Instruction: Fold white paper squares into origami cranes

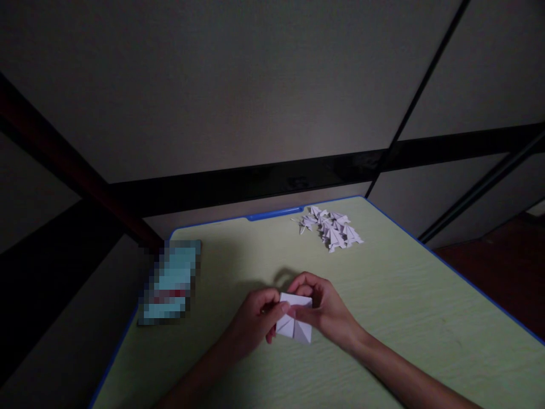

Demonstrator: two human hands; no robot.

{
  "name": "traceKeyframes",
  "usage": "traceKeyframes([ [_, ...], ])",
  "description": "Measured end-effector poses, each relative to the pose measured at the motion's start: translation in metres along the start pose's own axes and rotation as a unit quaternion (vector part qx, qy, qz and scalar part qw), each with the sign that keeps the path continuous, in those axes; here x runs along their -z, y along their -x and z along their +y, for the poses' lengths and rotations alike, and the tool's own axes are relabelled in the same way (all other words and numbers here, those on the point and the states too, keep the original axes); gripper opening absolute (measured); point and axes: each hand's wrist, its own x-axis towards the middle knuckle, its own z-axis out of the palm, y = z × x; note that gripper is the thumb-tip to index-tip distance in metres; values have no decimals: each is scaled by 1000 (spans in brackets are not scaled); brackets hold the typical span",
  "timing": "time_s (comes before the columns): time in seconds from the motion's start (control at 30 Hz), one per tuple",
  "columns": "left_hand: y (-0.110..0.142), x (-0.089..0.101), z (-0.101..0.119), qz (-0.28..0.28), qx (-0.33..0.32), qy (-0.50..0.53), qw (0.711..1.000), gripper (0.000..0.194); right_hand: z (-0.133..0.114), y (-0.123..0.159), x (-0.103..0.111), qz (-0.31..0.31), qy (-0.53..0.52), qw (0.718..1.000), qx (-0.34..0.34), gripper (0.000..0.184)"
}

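Between my two hands is a small square of folded white paper [301,332], with crease lines and folded flaps on its face. My left hand [259,315] pinches its left edge, the thumb lying on top and fingers curled behind. From the right, my right hand [326,307] grips it too, thumb pressed across the middle and fingers bent over the far edge. Both thumb tips almost meet on the paper. Further back on the table lies a pile of folded white paper figures [334,230], pointed in shape and overlapping one another.
The pale green table [395,307] has a blue edge and a blue handle-like strip [276,213] at the back. At the left edge lies a flat, light blue item [172,278], blurred by pixelation. A panelled wall or cabinet front [255,85] rises directly behind the table.
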Motion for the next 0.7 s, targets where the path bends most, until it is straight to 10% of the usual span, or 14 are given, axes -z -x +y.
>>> traceKeyframes([
  [0.43,1,-2,5,151,-20,-4,988,35,1,0,-5,-9,-81,996,39,43],
  [0.7,1,-7,8,136,-11,80,987,27,4,0,-5,70,-33,996,33,35],
])
